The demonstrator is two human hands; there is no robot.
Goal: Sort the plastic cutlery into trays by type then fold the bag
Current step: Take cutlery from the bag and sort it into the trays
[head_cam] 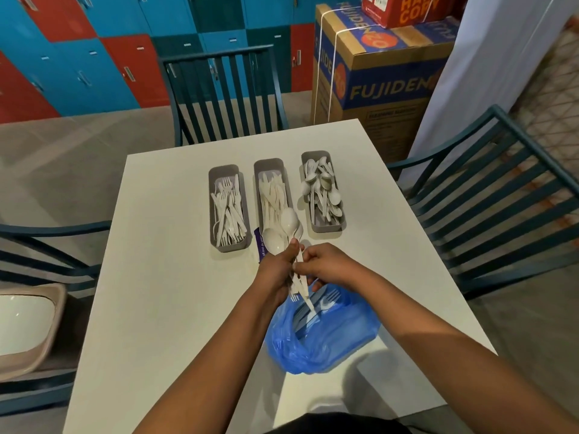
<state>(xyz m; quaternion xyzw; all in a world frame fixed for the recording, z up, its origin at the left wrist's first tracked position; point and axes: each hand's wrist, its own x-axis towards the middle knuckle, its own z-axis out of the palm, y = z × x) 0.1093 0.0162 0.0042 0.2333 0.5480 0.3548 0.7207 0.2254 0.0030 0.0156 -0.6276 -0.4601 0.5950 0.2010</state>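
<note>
Three grey trays stand side by side on the white table [163,292]: the left tray [214,211] holds forks, the middle tray [269,166] knives, the right tray [341,219] spoons. My left hand [277,270] grips a bunch of white cutlery [286,228], spoon bowls pointing up toward the middle tray. My right hand [326,264] pinches a piece in that bunch. Below both hands lies an open blue plastic bag [326,339] with forks still showing inside.
Teal slatted chairs stand at the far side [225,89], the right [488,195] and the left [47,245]. A beige basin [28,324] sits at the left. Cardboard boxes [382,83] and coloured lockers [94,51] stand behind. A small purple wrapper [259,247] lies between the trays.
</note>
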